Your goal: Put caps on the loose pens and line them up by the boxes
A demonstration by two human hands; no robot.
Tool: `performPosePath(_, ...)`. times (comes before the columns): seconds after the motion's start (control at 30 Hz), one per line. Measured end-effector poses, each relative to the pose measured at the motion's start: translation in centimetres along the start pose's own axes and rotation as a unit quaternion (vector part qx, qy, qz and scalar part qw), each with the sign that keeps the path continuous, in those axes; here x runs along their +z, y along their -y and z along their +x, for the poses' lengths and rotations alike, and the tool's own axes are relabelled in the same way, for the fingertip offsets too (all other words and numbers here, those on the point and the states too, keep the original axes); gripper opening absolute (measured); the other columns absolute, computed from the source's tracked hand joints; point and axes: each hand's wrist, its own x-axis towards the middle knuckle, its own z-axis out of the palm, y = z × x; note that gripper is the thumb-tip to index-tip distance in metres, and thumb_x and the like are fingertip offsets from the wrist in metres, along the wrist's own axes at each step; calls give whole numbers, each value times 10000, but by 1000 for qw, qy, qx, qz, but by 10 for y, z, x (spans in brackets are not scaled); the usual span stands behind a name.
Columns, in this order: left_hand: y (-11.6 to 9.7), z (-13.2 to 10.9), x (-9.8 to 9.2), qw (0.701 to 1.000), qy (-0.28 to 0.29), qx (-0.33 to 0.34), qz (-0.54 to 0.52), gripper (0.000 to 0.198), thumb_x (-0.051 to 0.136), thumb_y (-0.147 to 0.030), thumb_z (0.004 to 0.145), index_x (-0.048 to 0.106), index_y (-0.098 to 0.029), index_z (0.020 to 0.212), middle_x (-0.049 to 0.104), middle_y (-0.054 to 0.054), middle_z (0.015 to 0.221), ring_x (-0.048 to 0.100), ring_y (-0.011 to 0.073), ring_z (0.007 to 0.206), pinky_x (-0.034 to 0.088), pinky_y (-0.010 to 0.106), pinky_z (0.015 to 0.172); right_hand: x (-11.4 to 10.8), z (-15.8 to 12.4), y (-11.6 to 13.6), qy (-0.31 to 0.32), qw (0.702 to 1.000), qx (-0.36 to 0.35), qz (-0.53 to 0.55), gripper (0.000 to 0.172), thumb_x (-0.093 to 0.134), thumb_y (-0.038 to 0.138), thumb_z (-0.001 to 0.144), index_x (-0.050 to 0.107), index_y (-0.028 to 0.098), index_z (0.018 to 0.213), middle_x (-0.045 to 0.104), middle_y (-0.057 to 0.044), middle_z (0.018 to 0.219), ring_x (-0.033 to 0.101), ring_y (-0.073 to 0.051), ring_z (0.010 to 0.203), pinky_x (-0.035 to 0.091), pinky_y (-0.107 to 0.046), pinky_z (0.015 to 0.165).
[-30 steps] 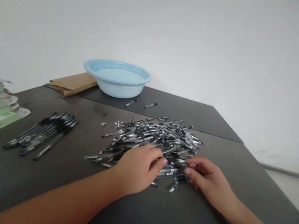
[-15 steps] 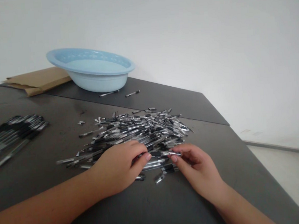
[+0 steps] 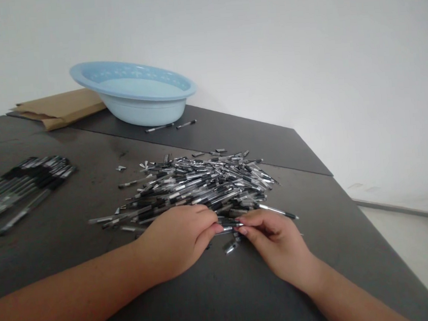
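In the head view, my left hand (image 3: 179,240) is closed around a black-and-clear pen (image 3: 229,223), just in front of a heap of pens (image 3: 201,186). My right hand (image 3: 279,242) pinches the pen's right end between thumb and fingers. Most of the pen is hidden inside my left hand. Another pen (image 3: 277,211) sticks out past the back of my right hand, lying at the heap's edge. A small clear pen cap (image 3: 230,247) rests on the dark table (image 3: 225,298) below my fingertips.
Several pens lie lined up in a bundle (image 3: 26,185) at the left. A light blue basin (image 3: 147,111) stands at the back beside a brown paper bag (image 3: 65,109). Two loose pens (image 3: 159,128) lie before the basin. The table's edge runs down the right side.
My hands have come closer together, with less of the pen showing between them. A pen now shows behind my right hand. The view has shifted slightly.
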Motion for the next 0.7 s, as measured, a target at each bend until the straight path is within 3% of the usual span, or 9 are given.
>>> performPosePath(0.17,-20,0,-6,999,-11,31,-32,289,470,-329,1089,678,-198,936,676,40,916,642,197,876,455,318,765,9,-11,6,-24,997,17,71,76,759,293,961,749,265,1030,801,-55,904,789,-218,792,666,-344,741)
performPosePath(0.27,-35,-5,-14,998,-34,14,-48,275,446,-316,1095,679,-193,1019,675,56,982,642,199,927,489,319,820,11,-16,12,-52,992,21,114,437,846,294,887,675,338,1287,784,-47,979,779,-214,796,678,-359,753)
performPosePath(0.37,-35,-24,-24,991,-100,-67,-55,279,421,-302,1100,678,-198,1065,690,62,1030,640,204,985,506,334,891,10,-19,12,-38,982,26,184,801,869,321,864,447,409,1539,735,-20,959,703,-166,629,657,-317,584)
performPosePath(0.47,-14,-60,-38,969,-174,-172,-18,294,429,-345,1096,697,-224,1105,725,55,1062,658,215,1001,525,354,920,8,-19,8,-24,981,42,186,778,803,353,922,387,419,1577,685,-25,985,623,-133,539,585,-276,444)
performPosePath(0.57,26,-102,-57,923,-253,-272,101,366,431,-415,1084,705,-201,1197,737,98,1167,670,255,1096,512,384,1011,6,-18,3,-15,988,44,144,699,723,379,978,380,413,1587,650,-43,1042,612,-135,571,572,-286,462)
performPosePath(0.63,54,-125,-69,882,-256,-338,204,451,384,-432,1086,681,-168,1300,713,132,1289,643,289,1215,473,411,1089,5,-18,0,-7,993,41,108,673,695,397,992,384,408,1588,637,-59,1098,633,-151,627,588,-307,507)
performPosePath(0.7,79,-138,-75,864,-207,-383,253,480,358,-389,1068,677,-118,1303,678,180,1378,599,344,1315,414,484,1155,5,-18,-3,1,996,40,76,671,689,413,991,383,409,1588,632,-68,1152,650,-163,665,602,-325,546)
